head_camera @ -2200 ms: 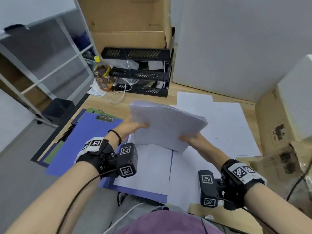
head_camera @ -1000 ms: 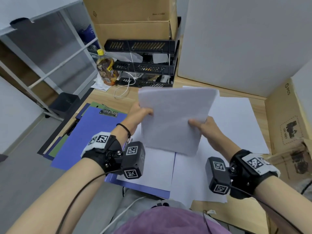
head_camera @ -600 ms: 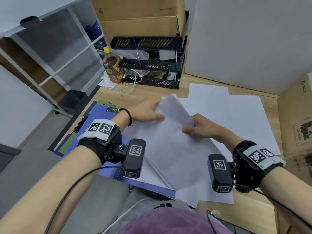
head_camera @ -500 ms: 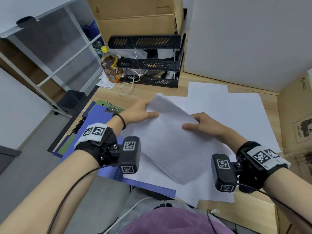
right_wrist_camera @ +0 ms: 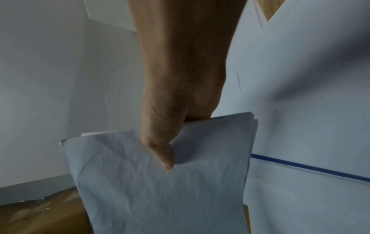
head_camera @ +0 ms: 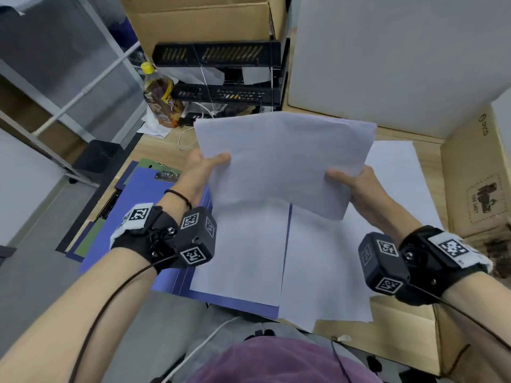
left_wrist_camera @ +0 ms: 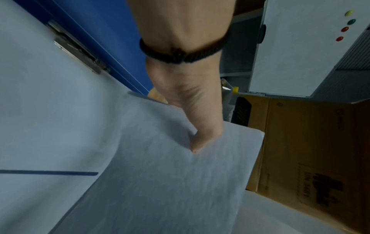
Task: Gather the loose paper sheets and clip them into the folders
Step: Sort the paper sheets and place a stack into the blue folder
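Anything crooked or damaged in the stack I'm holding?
The stack isn't squared: at the corner by the right hand, sheet edges stick out unevenly. The top sheet looks slightly wrinkled. The left hand pinches the other side. No tears visible.

Bare forearms, black wrist straps with tagged camera boxes, purple top

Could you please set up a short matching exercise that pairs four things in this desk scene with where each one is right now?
Things:
1. stack of paper
2. blue folder
3. drink bottle
4. black desk tray

Places:
A. standing left of the tray
B. flat on the desk under the left forearm
C. at the back of the desk, in front of a cardboard box
D. held up between the left hand and right hand

Pairs: 1-D, 2-B, 3-A, 4-C
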Available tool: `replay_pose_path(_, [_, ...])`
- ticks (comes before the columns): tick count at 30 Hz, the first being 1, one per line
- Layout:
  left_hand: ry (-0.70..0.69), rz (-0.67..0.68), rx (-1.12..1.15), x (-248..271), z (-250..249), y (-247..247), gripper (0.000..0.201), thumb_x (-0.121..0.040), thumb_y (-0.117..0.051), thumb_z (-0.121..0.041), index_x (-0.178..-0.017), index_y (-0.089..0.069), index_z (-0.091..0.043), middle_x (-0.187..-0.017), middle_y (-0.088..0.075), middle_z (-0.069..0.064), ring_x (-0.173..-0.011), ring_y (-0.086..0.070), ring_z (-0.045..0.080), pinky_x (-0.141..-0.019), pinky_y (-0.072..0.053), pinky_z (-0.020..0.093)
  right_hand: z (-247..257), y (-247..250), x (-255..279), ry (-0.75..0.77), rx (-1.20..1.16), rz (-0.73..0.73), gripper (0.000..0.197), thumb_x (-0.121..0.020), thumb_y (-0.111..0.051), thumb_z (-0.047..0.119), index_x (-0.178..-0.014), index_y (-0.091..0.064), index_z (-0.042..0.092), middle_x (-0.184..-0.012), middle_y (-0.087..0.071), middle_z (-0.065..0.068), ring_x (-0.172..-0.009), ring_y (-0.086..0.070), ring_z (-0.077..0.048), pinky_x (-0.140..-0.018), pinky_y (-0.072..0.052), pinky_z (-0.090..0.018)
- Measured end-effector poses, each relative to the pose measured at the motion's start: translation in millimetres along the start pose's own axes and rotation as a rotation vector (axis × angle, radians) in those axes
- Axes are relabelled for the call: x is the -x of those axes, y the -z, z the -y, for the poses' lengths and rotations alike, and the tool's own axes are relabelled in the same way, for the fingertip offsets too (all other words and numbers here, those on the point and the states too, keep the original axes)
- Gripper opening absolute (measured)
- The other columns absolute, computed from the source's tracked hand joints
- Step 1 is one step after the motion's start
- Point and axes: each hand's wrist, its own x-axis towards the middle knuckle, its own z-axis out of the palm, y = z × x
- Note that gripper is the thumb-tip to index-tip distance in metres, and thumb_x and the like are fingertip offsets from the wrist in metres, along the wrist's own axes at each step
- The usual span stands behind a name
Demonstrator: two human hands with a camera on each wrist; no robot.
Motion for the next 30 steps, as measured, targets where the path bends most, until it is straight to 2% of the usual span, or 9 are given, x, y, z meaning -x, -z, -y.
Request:
replay_pose_path(3, [-0.002,-0.033,0.042,-9,10,9,0.046,-0.080,-0.070,-0.005,-0.124,-0.056,-0.004,-0.120,-0.066,0.007,-0.106,-0.065,0.019,-0.088,-0.052,0.029,4,1,-1,0.035,-0.009,0.003,0.025,-0.089,-0.065,0.009,-0.113,-0.067,0.017,-0.120,-0.069,-0.005,-0.107,-0.066,-0.023,-0.089,-0.054,-0.038])
replay_pose_path(5, [0.070,-0.062,-0.011,-8,31,12,0.039,-0.080,-0.069,-0.001,-0.116,-0.060,-0.009,-0.116,-0.067,0.005,-0.105,-0.064,0.020,-0.085,-0.051,0.029,-17,0,2,-0.003,0.021,0.007,0.026,-0.090,-0.064,0.009,-0.115,-0.066,0.016,-0.119,-0.070,-0.004,-0.111,-0.065,-0.026,-0.094,-0.053,-0.041])
replay_pose_path(7, [0.192,-0.007,-0.141,1,57,16,0.036,-0.080,-0.063,0.007,-0.111,-0.061,-0.013,-0.111,-0.066,0.008,-0.108,-0.061,0.025,-0.081,-0.051,0.031,-47,0,11,-0.116,0.081,0.113,0.031,-0.093,-0.061,0.012,-0.123,-0.062,0.019,-0.121,-0.069,0.000,-0.115,-0.063,-0.024,-0.096,-0.052,-0.040])
replay_pose_path(10, [0.290,0.134,-0.278,7,73,19,0.044,-0.079,-0.055,0.014,-0.116,-0.058,-0.010,-0.119,-0.063,0.016,-0.115,-0.057,0.032,-0.092,-0.049,0.042,-63,4,13,-0.228,0.185,0.246,0.034,-0.096,-0.059,0.019,-0.129,-0.055,0.027,-0.126,-0.065,0.003,-0.115,-0.062,-0.018,-0.094,-0.052,-0.035])
replay_pose_path(14, [0.148,0.044,-0.196,-16,40,10,0.037,-0.079,-0.059,0.011,-0.105,-0.063,-0.015,-0.115,-0.066,0.008,-0.106,-0.062,0.024,-0.080,-0.051,0.028,-24,0,-10,-0.126,0.259,0.017,0.025,-0.098,-0.055,0.020,-0.119,-0.063,0.008,-0.098,-0.069,0.005,-0.084,-0.064,-0.009,-0.065,-0.051,-0.018])
replay_pose_path(18, [0.025,-0.033,-0.039,-37,3,9,0.034,-0.087,-0.063,-0.008,-0.119,-0.058,-0.019,-0.120,-0.065,-0.001,-0.108,-0.062,0.016,-0.092,-0.050,0.033,15,-19,-24,0.019,0.093,-0.170,0.010,-0.096,-0.055,0.019,-0.099,-0.064,0.020,-0.094,-0.068,0.008,-0.089,-0.064,-0.012,-0.078,-0.051,-0.030])
replay_pose_path(21, [0.019,-0.050,0.087,-36,-4,10,0.036,-0.088,-0.067,-0.021,-0.120,-0.051,-0.025,-0.123,-0.063,-0.004,-0.110,-0.061,0.014,-0.090,-0.048,0.025,26,-41,-21,0.041,-0.133,-0.214,0.010,-0.098,-0.053,0.020,-0.104,-0.061,0.025,-0.105,-0.069,0.006,-0.095,-0.065,-0.012,-0.074,-0.052,-0.028])
replay_pose_path(25, [0.124,0.136,0.273,-25,14,6,0.031,-0.095,-0.057,-0.021,-0.125,-0.053,-0.018,-0.123,-0.065,0.002,-0.112,-0.062,0.017,-0.091,-0.053,0.029,7,-77,-11,-0.026,-0.205,-0.131,0.024,-0.099,-0.051,0.022,-0.123,-0.054,0.026,-0.117,-0.067,0.006,-0.101,-0.065,-0.012,-0.072,-0.055,-0.028])
replay_pose_path(30, [0.273,-0.053,0.323,-19,52,23,0.035,-0.094,-0.058,-0.011,-0.126,-0.056,0.001,-0.117,-0.066,0.012,-0.090,-0.068,0.017,-0.074,-0.058,0.027,-24,-106,6,-0.222,0.008,0.115,0.035,-0.097,-0.058,0.024,-0.131,-0.050,0.024,-0.119,-0.068,0.002,-0.100,-0.068,-0.017,-0.072,-0.057,-0.029])
